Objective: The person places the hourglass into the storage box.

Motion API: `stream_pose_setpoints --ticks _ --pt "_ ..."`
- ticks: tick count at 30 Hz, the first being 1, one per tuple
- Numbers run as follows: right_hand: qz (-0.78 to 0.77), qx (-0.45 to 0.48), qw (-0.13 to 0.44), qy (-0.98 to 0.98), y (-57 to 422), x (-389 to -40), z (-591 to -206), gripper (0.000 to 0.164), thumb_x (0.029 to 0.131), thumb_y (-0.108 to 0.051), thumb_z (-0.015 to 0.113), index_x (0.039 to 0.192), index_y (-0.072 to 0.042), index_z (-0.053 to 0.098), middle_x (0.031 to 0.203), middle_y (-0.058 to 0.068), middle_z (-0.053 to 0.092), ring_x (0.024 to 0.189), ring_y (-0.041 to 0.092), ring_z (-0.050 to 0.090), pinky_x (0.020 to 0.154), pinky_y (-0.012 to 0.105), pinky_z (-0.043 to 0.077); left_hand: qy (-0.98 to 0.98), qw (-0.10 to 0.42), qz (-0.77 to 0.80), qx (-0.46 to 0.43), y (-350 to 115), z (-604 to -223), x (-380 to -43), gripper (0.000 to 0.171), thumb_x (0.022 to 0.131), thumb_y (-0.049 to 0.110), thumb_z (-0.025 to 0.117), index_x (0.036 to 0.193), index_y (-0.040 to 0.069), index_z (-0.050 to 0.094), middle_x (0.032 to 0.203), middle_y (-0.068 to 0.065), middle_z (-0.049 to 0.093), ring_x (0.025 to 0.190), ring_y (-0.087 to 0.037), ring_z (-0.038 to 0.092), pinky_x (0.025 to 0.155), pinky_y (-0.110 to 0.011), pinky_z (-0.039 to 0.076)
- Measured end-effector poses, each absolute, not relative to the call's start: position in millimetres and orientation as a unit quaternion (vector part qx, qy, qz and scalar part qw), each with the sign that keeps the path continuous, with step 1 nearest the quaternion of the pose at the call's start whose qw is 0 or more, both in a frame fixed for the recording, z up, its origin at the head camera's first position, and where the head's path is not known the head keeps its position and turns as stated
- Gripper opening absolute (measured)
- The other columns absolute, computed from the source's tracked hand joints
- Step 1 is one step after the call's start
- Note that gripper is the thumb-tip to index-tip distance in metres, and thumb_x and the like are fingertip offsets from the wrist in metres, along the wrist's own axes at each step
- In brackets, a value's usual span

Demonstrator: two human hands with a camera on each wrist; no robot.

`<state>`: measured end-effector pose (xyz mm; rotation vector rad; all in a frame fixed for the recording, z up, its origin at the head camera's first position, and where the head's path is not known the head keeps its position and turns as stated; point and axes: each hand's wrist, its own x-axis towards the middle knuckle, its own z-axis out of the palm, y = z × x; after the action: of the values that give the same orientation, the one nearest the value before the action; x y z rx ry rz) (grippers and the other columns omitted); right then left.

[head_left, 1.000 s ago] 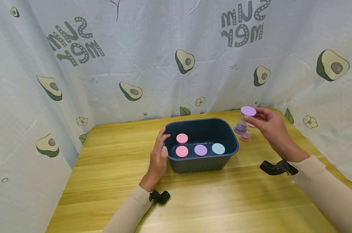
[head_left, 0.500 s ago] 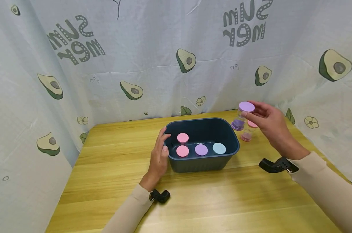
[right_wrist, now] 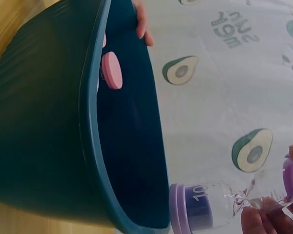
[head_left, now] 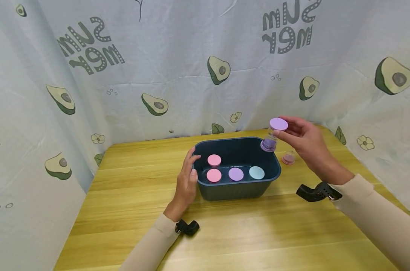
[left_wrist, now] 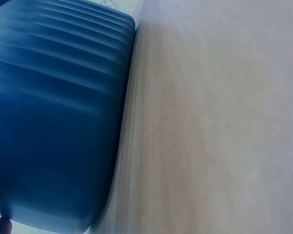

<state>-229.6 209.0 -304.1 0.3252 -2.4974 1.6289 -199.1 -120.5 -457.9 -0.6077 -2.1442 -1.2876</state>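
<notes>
My right hand pinches a purple-capped sand timer near its top, slightly tilted, in the head view. The timer's lower end is at the right end of a dark blue-green bin; in the right wrist view the purple base appears beside the rim. My left hand rests against the bin's left end, fingers fairly straight, with fingertips at the rim. Inside stand two pink-capped timers, a purple-capped one and a light-blue-capped one.
A pink sand timer stands on the wooden table right of the bin, partly hidden by my right hand. A printed curtain hangs behind the table and along its sides.
My right hand has lifted the purple timer from beside the pink one and carried it left to the bin's right end. The left hand stays at the bin.
</notes>
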Motion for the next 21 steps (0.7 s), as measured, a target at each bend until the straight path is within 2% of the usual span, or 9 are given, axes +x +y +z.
stream_pose_setpoints --ticks 12,21 --pt "0.561 0.122 0.048 -0.817 188.0 -232.9 -308.0 0.06 0.088 -0.029 0.07 0.141 -0.014 0.047 0.135 0.011 0.055 0.112 0.011 0.058 0.086 0.014 0.048 -0.804 0.277 -0.477 -0.222 -120.8 -458.8 -200.7 0.051 0.099 0.038 0.022 0.139 0.013 0.042 0.158 -0.003 0.024 0.143 -0.023 0.027 0.11 -0.05 0.031" --pt "0.571 0.133 0.042 -0.809 176.0 -237.7 -315.9 0.056 0.087 -0.025 0.071 0.137 -0.01 0.05 0.13 0.012 0.056 0.108 0.014 0.059 0.087 0.015 0.048 -0.803 0.278 -0.478 -0.222 -120.8 -459.4 -201.1 0.052 0.1 0.041 0.022 0.139 0.013 0.042 0.158 -0.005 0.025 0.143 -0.023 0.028 0.109 -0.051 0.031"
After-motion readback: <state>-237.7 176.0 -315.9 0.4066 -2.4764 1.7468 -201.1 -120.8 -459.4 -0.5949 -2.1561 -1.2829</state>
